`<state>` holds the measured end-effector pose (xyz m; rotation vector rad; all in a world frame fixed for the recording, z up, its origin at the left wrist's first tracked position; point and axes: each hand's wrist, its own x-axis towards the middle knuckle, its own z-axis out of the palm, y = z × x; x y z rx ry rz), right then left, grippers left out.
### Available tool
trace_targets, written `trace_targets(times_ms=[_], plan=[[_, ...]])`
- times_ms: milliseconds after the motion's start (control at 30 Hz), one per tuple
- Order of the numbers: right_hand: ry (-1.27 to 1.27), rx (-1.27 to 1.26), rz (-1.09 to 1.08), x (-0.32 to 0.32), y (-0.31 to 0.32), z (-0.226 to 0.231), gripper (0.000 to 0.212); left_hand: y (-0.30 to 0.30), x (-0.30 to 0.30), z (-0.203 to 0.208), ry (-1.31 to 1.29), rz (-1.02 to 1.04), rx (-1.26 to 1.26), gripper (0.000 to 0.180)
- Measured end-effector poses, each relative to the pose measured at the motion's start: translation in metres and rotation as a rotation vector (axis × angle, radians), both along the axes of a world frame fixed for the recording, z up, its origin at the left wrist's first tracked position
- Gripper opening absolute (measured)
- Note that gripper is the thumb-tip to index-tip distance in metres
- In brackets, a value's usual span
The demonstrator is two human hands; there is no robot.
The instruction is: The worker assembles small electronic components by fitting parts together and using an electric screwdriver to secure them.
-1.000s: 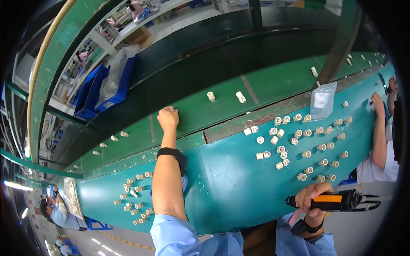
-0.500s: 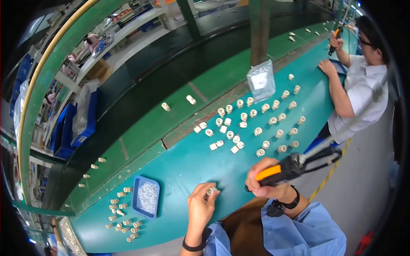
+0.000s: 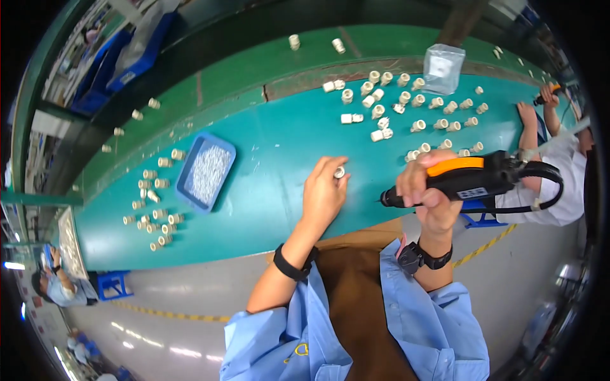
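Note:
My left hand (image 3: 323,195) pinches a small cream cylindrical fitting (image 3: 339,172) between thumb and fingers, with its round end facing up. In my right hand (image 3: 431,190) is a black and orange power screwdriver (image 3: 471,181), held level with its thin bit pointing left toward the fitting; the two are apart. To the left of my left hand lies a blue tray (image 3: 183,182) of many small silvery pieces, too small to name surely. Several similar cream fittings (image 3: 418,126) stand or lie beyond my right hand, and another group (image 3: 161,183) is left of the tray.
A clear plastic bag (image 3: 443,68) rests at the far edge of the teal tabletop (image 3: 267,209). Beyond it, a green belt (image 3: 254,57) carries a few fittings. A cable runs from the screwdriver's rear. At the right, a co-worker (image 3: 559,171) holds a similar tool.
The view has tilted and shifted, so the table sits higher in the picture. My left hand keeps the fitting, my right hand the screwdriver, whose bit now shows plainly to its left.

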<state>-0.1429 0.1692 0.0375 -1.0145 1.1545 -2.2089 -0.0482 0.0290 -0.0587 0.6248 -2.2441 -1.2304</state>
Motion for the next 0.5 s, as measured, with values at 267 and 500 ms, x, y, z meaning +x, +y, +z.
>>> trace_targets(times_ms=[267, 500], plan=[[0.059, 0.011, 0.004, 0.009, -0.013, -0.001, 0.045, -0.001, 0.032, 0.008, -0.086, 0.005, -0.004, 0.050], [0.093, -0.032, 0.095, 0.003, -0.027, -0.005, 0.043, -0.063, 0.091, 0.014, -0.217, 0.256, -0.453, 0.053]])
